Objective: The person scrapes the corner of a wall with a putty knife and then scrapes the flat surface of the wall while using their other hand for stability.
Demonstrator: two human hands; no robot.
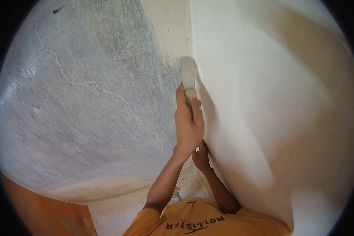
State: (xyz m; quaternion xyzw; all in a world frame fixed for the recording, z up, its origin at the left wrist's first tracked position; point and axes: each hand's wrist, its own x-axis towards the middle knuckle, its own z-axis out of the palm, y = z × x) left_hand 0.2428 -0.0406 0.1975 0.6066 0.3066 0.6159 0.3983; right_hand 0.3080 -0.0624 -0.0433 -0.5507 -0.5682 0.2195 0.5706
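Observation:
My left hand (189, 128) is closed around the green handle of a putty knife (188, 72). One finger stretches up along the handle towards the wide, pale blade. The blade points upward at the inside corner, where the grey-blue wall (94, 114) meets the white wall (259, 98). Its exact contact with the surface is hard to make out. Lower down, my right hand (201, 158) is close to the white wall, partly behind my left wrist. Its fingers are mostly hidden, and a small white spot shows beside them.
A long raised crack line (94, 83) runs diagonally across the grey-blue wall. Near the top of the corner lies a cream strip (167, 27). An orange-brown panel (47, 206) stands at lower left. Crumbly debris (188, 181) lies below my hands.

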